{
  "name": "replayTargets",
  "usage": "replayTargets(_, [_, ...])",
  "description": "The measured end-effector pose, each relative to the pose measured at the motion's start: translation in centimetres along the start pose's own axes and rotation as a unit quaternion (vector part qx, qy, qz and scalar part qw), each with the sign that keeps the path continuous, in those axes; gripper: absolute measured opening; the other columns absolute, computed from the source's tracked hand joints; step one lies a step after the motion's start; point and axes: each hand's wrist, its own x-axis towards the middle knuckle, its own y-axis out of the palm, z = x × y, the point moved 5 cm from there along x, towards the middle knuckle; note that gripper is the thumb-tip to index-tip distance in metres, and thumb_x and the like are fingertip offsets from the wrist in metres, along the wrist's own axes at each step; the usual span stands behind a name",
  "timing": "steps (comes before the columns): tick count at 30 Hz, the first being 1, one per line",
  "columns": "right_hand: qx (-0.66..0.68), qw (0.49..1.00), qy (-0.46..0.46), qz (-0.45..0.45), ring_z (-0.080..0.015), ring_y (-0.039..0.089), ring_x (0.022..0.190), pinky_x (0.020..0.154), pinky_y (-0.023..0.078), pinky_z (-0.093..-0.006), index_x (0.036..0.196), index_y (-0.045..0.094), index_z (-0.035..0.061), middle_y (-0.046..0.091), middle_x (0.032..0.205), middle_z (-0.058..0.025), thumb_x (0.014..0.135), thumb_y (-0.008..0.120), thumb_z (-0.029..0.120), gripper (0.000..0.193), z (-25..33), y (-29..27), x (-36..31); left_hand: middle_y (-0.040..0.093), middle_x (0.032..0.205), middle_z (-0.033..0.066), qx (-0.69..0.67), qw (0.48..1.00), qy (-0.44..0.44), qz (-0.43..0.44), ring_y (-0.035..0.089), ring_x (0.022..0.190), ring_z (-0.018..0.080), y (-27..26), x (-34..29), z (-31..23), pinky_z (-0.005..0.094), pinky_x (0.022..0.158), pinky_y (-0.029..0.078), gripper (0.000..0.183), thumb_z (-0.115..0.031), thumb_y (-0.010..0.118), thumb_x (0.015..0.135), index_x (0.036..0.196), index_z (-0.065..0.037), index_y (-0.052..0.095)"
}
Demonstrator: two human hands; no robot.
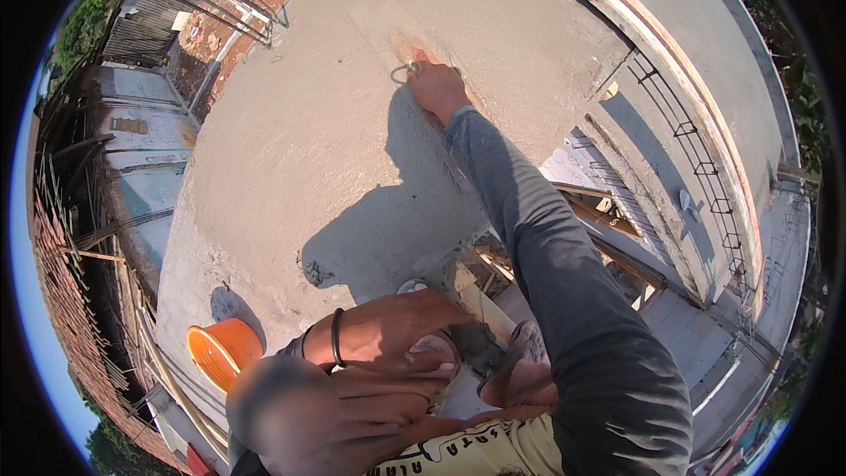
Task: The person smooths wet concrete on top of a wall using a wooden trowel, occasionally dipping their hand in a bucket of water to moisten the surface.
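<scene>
My right hand [436, 85] is closed round the handle of a flat finishing trowel [401, 40], out at the end of my stretched, grey-sleeved arm. The blade lies flat on wet grey concrete [264, 150] and is blurred, so its edges are hard to make out. A thin metal loop shows beside the knuckles. Close to my body, my left hand [401, 330], with a black band at its wrist, rests across my bent leg. How its fingers are held cannot be made out. My shadow falls over the slab between hand and legs.
An orange bucket [225, 353] stands on the slab at the lower left. Steel rods [220, 0] stick out at the far left. On the right, beyond the slab's edge, lie gaps with timber, a rebar cage [683, 128] and a long curved board [696, 79]. A sandalled foot [520, 370] is near the edge.
</scene>
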Motion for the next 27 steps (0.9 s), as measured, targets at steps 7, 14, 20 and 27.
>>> replayTargets(7, [0.017,1.0,-0.009,-0.006,-0.0417,0.066,0.103,0.091,0.051,-0.0506,0.147,0.036,0.0058,0.068,0.111,-0.0237,0.097,0.054,0.034,0.06,-1.5,1.4,-7.1,0.058,0.128,0.0222,0.009,0.999,0.024,0.025,0.055,0.12,0.0375,0.3,1.6,0.1,0.0431,0.103,0.045,0.059,-0.031,0.068,0.089,0.135,0.002,0.051])
replayTargets(14, [0.082,0.991,0.1,-0.04,-0.0415,0.065,0.103,0.091,0.051,-0.0496,0.149,0.036,0.0081,0.069,0.108,-0.024,0.097,0.053,0.032,0.06,-5.2,-2.9,-6.3,0.057,0.129,0.0215,0.099,0.994,0.047,-0.007,0.055,0.12,0.0375,-0.5,0.9,-0.3,0.0441,0.102,0.044,0.062,-0.03,0.072,0.088,0.136,0.001,0.049])
replayTargets(20, [-0.004,0.999,0.017,-0.04,-0.0421,0.064,0.106,0.092,0.05,-0.0499,0.15,0.034,0.0099,0.068,0.111,-0.0231,0.097,0.054,0.033,0.061,-4.1,-0.3,-6.8,0.058,0.126,0.0209,0.083,0.994,0.071,0.024,0.054,0.119,0.0368,-0.9,3.8,-1.5,0.0429,0.102,0.044,0.063,-0.031,0.073,0.086,0.134,0.003,0.051])
replayTargets(27, [0.006,0.987,0.151,-0.053,-0.0411,0.065,0.105,0.092,0.051,-0.0498,0.15,0.033,0.012,0.069,0.111,-0.0225,0.099,0.051,0.033,0.058,-6.9,-5.1,-5.1,0.055,0.132,0.0212,0.097,0.993,0.062,-0.011,0.053,0.121,0.0377,-0.7,1.0,0.5,0.0435,0.104,0.043,0.062,-0.03,0.073,0.087,0.136,0.001,0.049])
